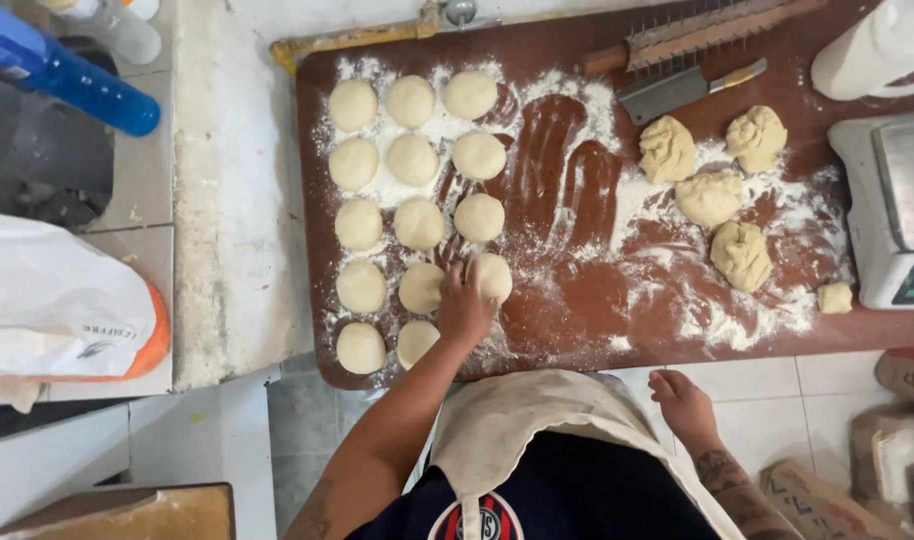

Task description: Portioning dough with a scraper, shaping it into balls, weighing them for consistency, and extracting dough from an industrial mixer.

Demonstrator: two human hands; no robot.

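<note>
Left hand (464,305) reaches over floured brown desk (577,310), fingers curled loosely on dough ball (493,276) at end of fourth row; grip light, resting on top, not lifting. Smooth balls (413,160) sit in rows of three at desk's left. Right hand (682,405) hangs off desk edge, open, holding nothing. Rough lumps (710,196) lie right, near scale (892,205). Scraper (677,90) up top.

Far left you see a blue bottle (72,80); a white sack (52,300) lies nearer. A scale (892,210) sits right, a scraper (682,88) far.
</note>
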